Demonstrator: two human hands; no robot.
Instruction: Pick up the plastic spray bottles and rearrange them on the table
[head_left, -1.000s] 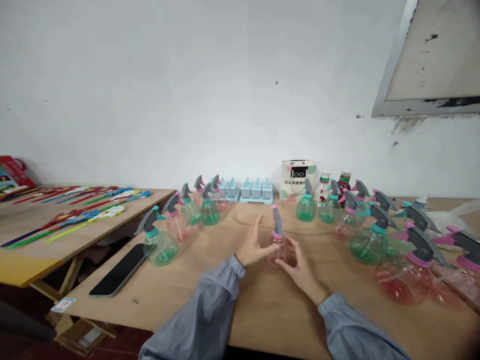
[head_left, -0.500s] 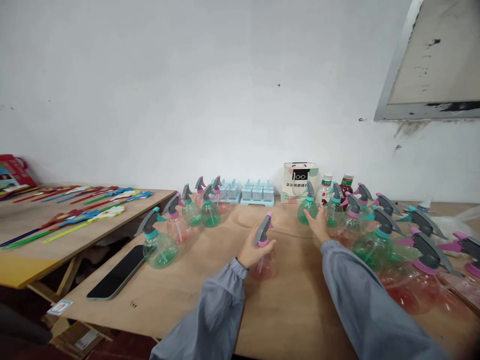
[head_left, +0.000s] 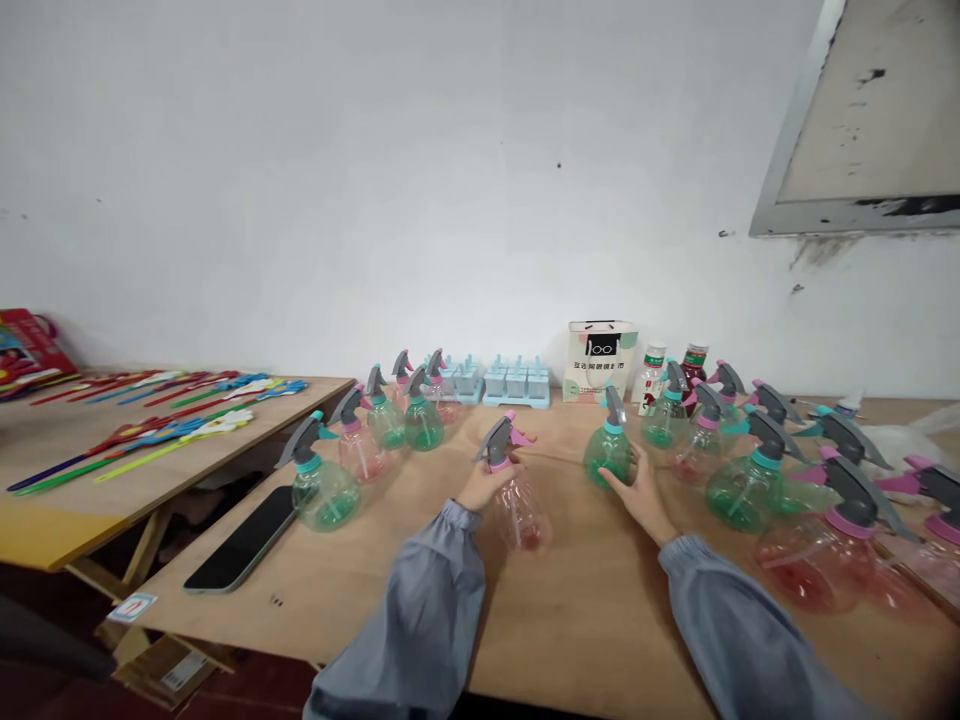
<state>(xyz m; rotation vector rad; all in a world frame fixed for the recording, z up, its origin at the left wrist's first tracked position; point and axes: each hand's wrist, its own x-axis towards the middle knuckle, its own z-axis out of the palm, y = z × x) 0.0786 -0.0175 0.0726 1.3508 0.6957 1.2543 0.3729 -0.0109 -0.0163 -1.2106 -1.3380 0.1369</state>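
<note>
My left hand (head_left: 484,487) is closed around the neck of a pink spray bottle (head_left: 523,520) at the middle of the table; its grey trigger head points right and the bottle leans. Farther back and to the right, my right hand (head_left: 640,492) grips the lower side of a green spray bottle (head_left: 609,452) with a grey and teal head. More spray bottles stand on both sides: a green spray bottle (head_left: 326,492) at the left front, and a pink spray bottle (head_left: 814,560) among several at the right.
A black phone (head_left: 241,540) lies at the table's left edge. Along the wall stand light blue popsicle moulds (head_left: 516,382), a paper bag (head_left: 581,375) and two bottles, one a dark red bottle (head_left: 695,375). Colourful flower-ended sticks (head_left: 161,432) lie on the left table (head_left: 60,525).
The pink bottle's head has turned to point right and the bottle now leans in my left hand. My right hand has drawn the green bottle nearer.
</note>
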